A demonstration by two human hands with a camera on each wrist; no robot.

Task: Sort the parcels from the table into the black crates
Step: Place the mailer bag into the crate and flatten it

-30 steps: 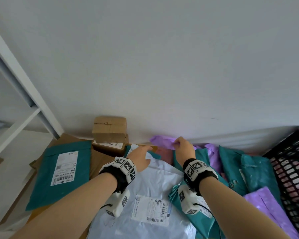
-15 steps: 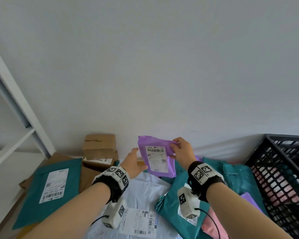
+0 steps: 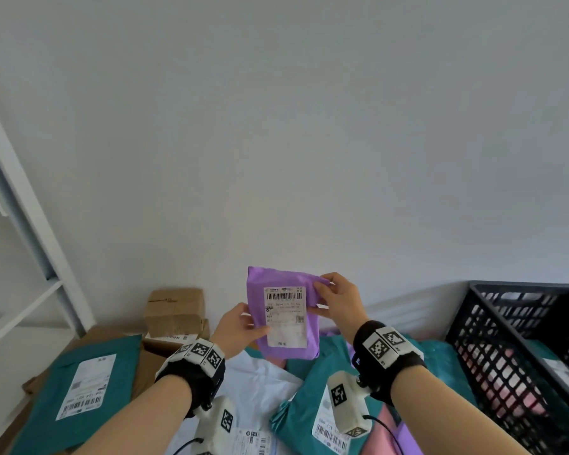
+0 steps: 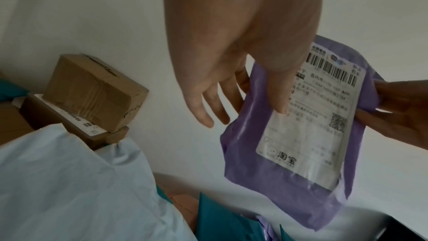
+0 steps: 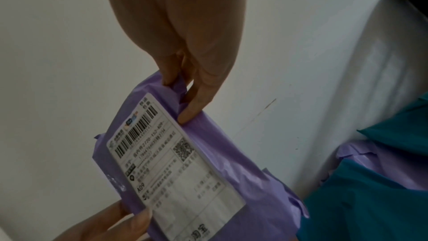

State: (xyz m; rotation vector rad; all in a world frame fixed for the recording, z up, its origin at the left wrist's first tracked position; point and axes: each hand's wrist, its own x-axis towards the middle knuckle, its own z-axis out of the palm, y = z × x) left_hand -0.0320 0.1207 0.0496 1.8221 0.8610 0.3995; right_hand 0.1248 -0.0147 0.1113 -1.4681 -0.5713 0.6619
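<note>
A small purple parcel (image 3: 284, 351) (image 4: 284, 188) (image 5: 252, 180) with a white shipping label is held upright in the air before the wall, label towards me. My right hand (image 3: 337, 298) (image 5: 183, 96) pinches its upper right edge between thumb and fingers. My left hand (image 3: 240, 330) (image 4: 243, 98) holds its left edge, thumb on the label and fingers behind. A black crate (image 3: 493, 353) stands at the right with pink and teal parcels inside. Below the hands lie teal parcels (image 3: 79, 389), a white parcel (image 3: 260, 385) and more purple ones.
Two stacked cardboard boxes (image 3: 174, 310) (image 4: 92, 89) sit against the wall at the left of the hands. A white shelf frame (image 3: 23, 224) rises at the far left. A pink parcel (image 3: 381, 435) lies under my right forearm. The white wall is close behind.
The purple parcel has gone from the pile up into the air in my right hand and turned upright. My left hand, free before, now holds its left edge.
</note>
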